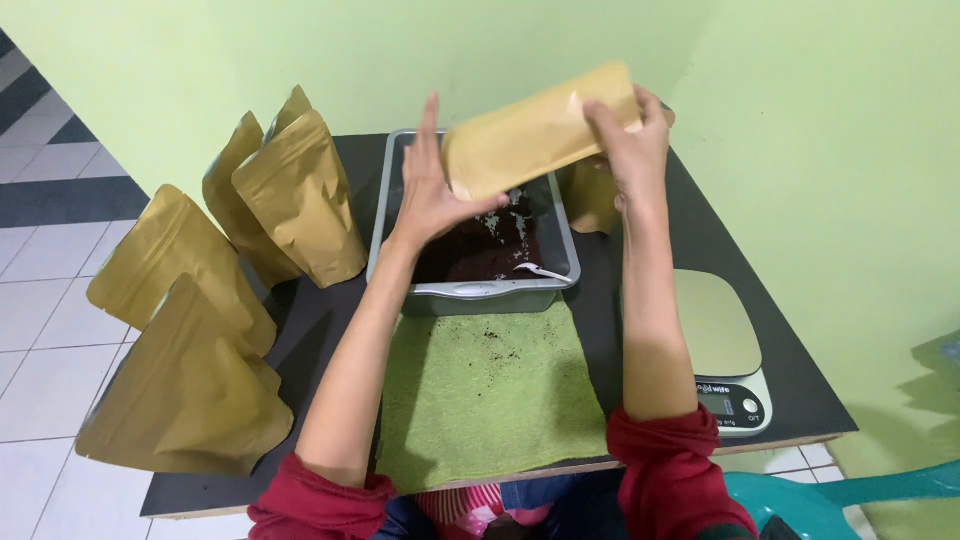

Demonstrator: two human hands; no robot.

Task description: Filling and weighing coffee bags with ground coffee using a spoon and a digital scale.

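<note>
The bags (190, 390) are gold and the cloth (490, 395) is green with dark specks. The tray (470, 292) is grey, the surface (320, 330) black, the sleeves (670, 470) red.
</note>
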